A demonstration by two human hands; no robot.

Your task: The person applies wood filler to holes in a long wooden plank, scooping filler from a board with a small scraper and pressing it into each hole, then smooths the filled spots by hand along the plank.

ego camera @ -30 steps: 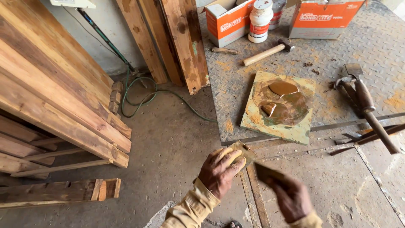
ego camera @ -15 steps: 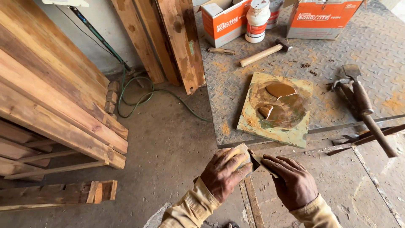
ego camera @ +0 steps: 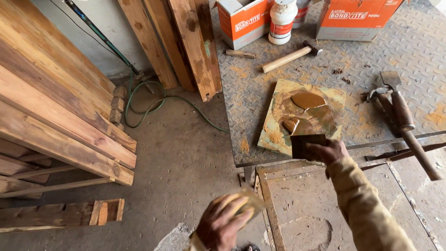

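Head view: looking down on a rough workshop corner, bare concrete floor point(ego camera: 181, 162) on the left, patterned steel tabletop point(ego camera: 395, 51) on the right, dusted with orange rust and sawdust. On the tabletop, one square board point(ego camera: 274, 135) smeared with brown glue, two thicker glue pools point(ego camera: 307, 100) on it. Right hand point(ego camera: 327, 151) stretched out to the near edge of that board, fingers closed around a dark flat scraper point(ego camera: 304, 144), its blade touching the lower glue pool. Left hand point(ego camera: 223, 223) lower down, over the floor and well apart from the tabletop, gripping a small tan block point(ego camera: 251, 202) between thumb and fingers. Beyond the board, one wooden-handled hammer point(ego camera: 288, 58) lying flat, one white glue bottle point(ego camera: 282, 21) standing upright, two orange cartons point(ego camera: 244, 21) either side of the bottle, one short wooden stub point(ego camera: 240, 54) just beside the nearer carton. At the right, one long-handled chisel point(ego camera: 404, 116) lying across the steel, more metal tools beside it, count unclear. Leaning against the wall, about four planks point(ego camera: 190, 42), their feet near the table corner. At the left, a slanted stack of long boards point(ego camera: 55, 107), too many to count. One green hose point(ego camera: 158, 104) looped on the floor between stack and table. Under the table edge, a rusty steel frame point(ego camera: 267, 200) just beside the left hand.
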